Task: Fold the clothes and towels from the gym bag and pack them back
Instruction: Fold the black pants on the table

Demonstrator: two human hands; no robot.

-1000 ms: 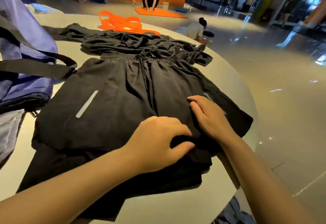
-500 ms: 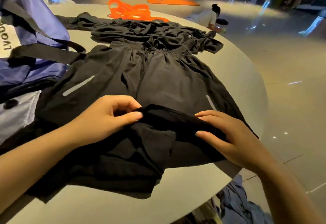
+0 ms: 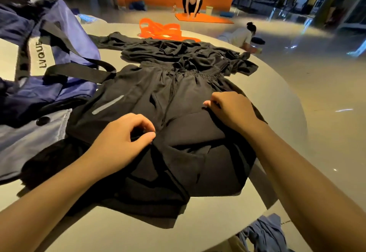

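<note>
Black shorts [image 3: 178, 101] with a reflective stripe lie flat on a round white table [image 3: 277, 97], waistband away from me. Their lower hem is folded up toward the waistband. My left hand [image 3: 122, 142] pinches the folded black fabric at its left corner between thumb and fingers. My right hand [image 3: 231, 109] pinches the fold's right corner, farther up the shorts. Another black garment [image 3: 178, 51] lies crumpled beyond the waistband. The purple gym bag [image 3: 49, 69] with black straps sits at the left, touching the shorts.
An orange strap bundle [image 3: 162, 30] rests at the table's far edge. Blue cloth [image 3: 265, 232] lies on the floor below the near right rim. A pale grey bag flap [image 3: 29, 138] lies at my left. Two people are on the floor beyond the table.
Both hands have lifted the lower hem of the shorts and carried it up toward the waistband; the right hand moved farther up, and the fold now covers more of the legs.
</note>
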